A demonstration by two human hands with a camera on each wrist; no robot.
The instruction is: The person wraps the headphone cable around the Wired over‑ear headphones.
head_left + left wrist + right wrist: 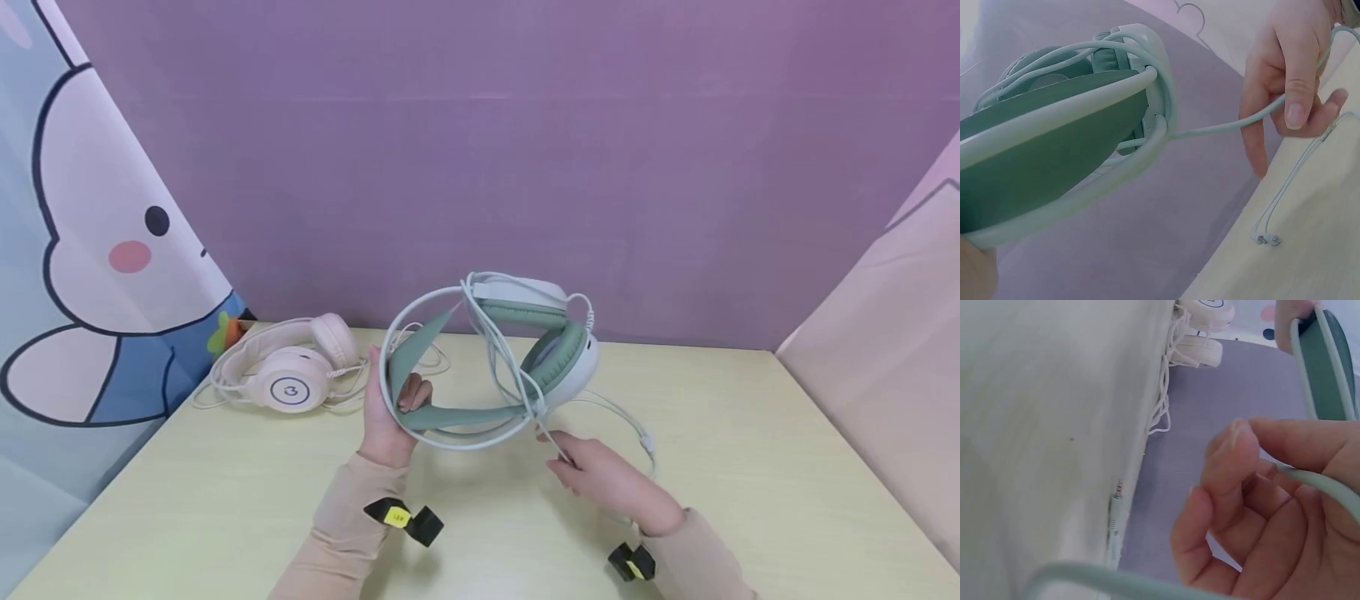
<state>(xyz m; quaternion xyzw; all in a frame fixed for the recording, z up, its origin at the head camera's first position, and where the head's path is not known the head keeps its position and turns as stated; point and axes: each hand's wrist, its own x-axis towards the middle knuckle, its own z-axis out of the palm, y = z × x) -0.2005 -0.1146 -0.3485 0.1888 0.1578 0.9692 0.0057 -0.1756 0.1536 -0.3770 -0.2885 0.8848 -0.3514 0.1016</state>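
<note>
A pair of green-and-white headphones [558, 367] is held above the table, with its cable [495, 342] wound around the ear cups and headband. My left hand [390, 421] grips the headband at its left side, fingers curled over the green inner strap. To the lower right, my right hand [600, 475] pinches the cable between thumb and fingers; in the left wrist view the cable [1229, 128] runs taut from the headphones to that hand. Past the right hand, a loose length of cable ends in two plugs [1266, 239] over the tabletop.
White headphones [288, 379] with a coiled white cord lie at the back left of the pale yellow table [720, 417]. A purple cloth [525, 167] hangs behind the table. Printed cartoon cloth [127, 208] stands along the left side.
</note>
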